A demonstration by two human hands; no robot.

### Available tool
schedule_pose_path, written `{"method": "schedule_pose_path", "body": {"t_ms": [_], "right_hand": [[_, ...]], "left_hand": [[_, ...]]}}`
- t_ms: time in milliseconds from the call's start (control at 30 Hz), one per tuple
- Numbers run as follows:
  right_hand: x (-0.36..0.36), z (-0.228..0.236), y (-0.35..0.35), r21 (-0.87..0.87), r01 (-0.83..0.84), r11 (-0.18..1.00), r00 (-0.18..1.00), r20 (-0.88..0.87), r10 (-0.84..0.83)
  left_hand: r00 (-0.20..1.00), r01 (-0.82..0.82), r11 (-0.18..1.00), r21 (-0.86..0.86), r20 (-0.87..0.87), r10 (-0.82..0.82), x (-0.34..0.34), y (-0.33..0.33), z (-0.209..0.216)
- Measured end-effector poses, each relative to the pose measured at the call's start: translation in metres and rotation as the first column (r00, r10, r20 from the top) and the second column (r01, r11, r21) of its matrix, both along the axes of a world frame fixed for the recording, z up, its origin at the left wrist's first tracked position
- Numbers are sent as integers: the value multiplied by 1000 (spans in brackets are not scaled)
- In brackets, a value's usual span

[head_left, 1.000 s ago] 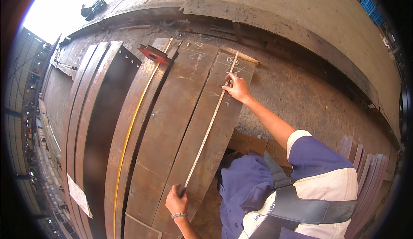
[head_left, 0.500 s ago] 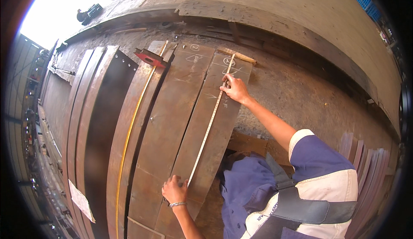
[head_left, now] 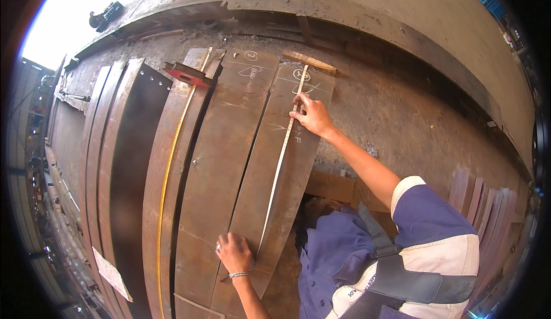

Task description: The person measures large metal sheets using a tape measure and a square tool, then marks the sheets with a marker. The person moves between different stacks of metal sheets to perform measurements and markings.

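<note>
A pale measuring tape (head_left: 278, 172) stretches lengthwise along the rusty steel plate (head_left: 297, 172) in front of me. Towards the plate's far end, my right hand (head_left: 313, 115) is closed on the tape, pinching it between thumb and fingers. My left hand (head_left: 235, 256) rests at the near part of the plates, its fingers curled downward. The tape's visible near end lies just right of that hand's thumb. A short dark thing (head_left: 224, 279) pokes out below the left palm; what the fingers hold is hidden. Chalk marks (head_left: 302, 75) show near the far end.
Another steel plate (head_left: 221, 147) lies alongside, across a narrow gap. Farther left, a yellow strip (head_left: 172, 157) runs along a beam under a red-and-dark metal piece (head_left: 188, 76). A wooden strip (head_left: 310, 62) sits at the far end. Stacked plates (head_left: 479, 204) stand at right.
The tape's near end now shows beside my left thumb, slightly apart from it; before, it met the fingers. My right hand stays pinched on the tape. The whole view has shifted slightly.
</note>
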State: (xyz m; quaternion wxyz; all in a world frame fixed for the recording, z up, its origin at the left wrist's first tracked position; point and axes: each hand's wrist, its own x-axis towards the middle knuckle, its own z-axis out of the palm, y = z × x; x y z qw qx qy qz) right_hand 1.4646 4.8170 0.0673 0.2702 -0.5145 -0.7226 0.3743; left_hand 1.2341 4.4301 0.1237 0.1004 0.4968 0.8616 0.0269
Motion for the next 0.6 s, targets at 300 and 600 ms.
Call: {"method": "schedule_pose_path", "body": {"t_ms": [300, 600], "right_hand": [[1, -4, 2, -47, -3, 999, 999, -40, 1], [0, 2, 2, -104, 5, 995, 997, -78, -13]], "left_hand": [[982, 106, 904, 414, 97, -160, 61, 128, -10], [951, 226, 855, 466, 83, -297, 94, 210, -44]]}}
